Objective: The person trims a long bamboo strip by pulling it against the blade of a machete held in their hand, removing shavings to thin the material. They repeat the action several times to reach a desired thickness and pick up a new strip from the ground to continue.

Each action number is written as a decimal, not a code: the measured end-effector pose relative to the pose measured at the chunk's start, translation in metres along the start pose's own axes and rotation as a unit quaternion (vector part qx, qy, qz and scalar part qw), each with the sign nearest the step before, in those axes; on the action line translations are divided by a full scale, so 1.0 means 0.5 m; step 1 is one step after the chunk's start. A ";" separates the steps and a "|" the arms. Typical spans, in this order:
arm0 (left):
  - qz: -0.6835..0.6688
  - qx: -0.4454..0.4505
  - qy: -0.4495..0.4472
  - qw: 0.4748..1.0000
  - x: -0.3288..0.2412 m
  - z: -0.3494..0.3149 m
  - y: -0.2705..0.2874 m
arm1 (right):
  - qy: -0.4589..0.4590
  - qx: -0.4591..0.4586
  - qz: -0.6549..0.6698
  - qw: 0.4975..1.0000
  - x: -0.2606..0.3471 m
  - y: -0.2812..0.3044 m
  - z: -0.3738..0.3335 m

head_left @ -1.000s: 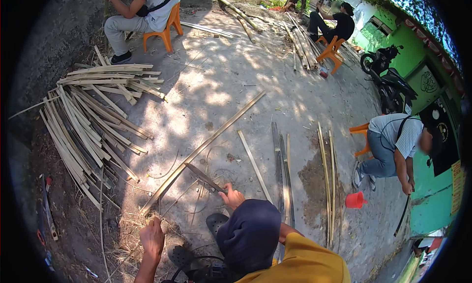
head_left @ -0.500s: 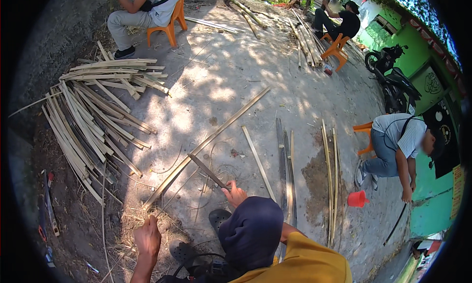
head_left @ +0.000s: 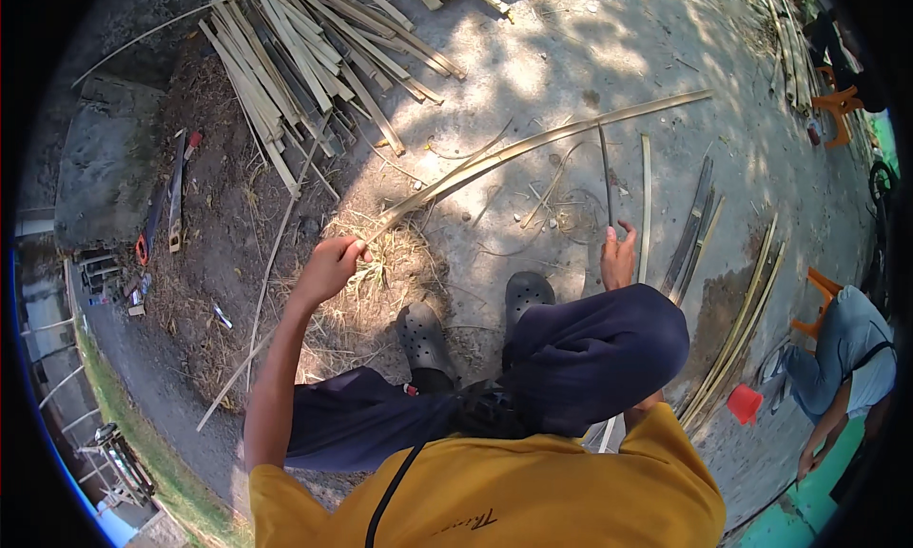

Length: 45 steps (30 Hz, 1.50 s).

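Observation:
My left hand (head_left: 331, 270) is closed around the near end of a long bamboo strip (head_left: 656, 107), above a heap of pale shavings (head_left: 390, 272). From that hand the strip runs away to the right, slightly bowed. In my right hand (head_left: 618, 256), beside my raised knee, is a machete (head_left: 606, 177). Its narrow dark blade points away from me, with the tip at or close to the strip's edge; whether they touch I cannot tell. The grip is mostly hidden by my fingers.
A large pile of split bamboo strips (head_left: 285, 63) lies far left, with saws (head_left: 176, 196) nearer. More strips (head_left: 737, 320) lie to the right, by a red plastic dipper (head_left: 745, 403). A person (head_left: 842, 358) bends over at far right, beside an orange chair (head_left: 816, 296).
The view has swung left and down. The machete has turned from slanting leftward across the strip to pointing straight away. My left hand still grips the strip's end.

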<state>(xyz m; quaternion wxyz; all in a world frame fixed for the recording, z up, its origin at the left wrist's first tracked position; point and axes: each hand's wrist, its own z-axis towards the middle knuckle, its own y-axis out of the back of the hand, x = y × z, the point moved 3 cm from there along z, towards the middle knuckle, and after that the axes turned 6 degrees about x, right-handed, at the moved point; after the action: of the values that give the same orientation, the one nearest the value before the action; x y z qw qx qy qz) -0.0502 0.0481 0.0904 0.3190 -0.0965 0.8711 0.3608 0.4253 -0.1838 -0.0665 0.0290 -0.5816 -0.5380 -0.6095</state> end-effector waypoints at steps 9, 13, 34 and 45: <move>-0.236 0.173 0.043 0.955 -0.117 0.224 -0.299 | 0.136 0.082 0.050 0.986 0.081 -0.039 -0.091; -0.273 0.185 0.044 0.943 -0.120 0.270 -0.386 | 0.184 0.157 -0.042 0.969 0.092 -0.083 -0.120; -0.265 0.177 0.046 0.947 -0.107 0.270 -0.423 | 0.153 0.212 -0.112 0.959 0.053 -0.110 -0.095; -0.266 0.200 0.064 0.941 -0.139 0.279 -0.424 | 0.153 0.196 -0.097 0.964 0.052 -0.103 -0.079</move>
<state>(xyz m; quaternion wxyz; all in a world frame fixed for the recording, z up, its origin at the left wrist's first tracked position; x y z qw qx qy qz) 0.1561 -0.0130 -0.0612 0.3595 -0.2822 0.8864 0.0741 0.3560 -0.1742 -0.0694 0.1654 -0.4096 -0.6900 -0.5733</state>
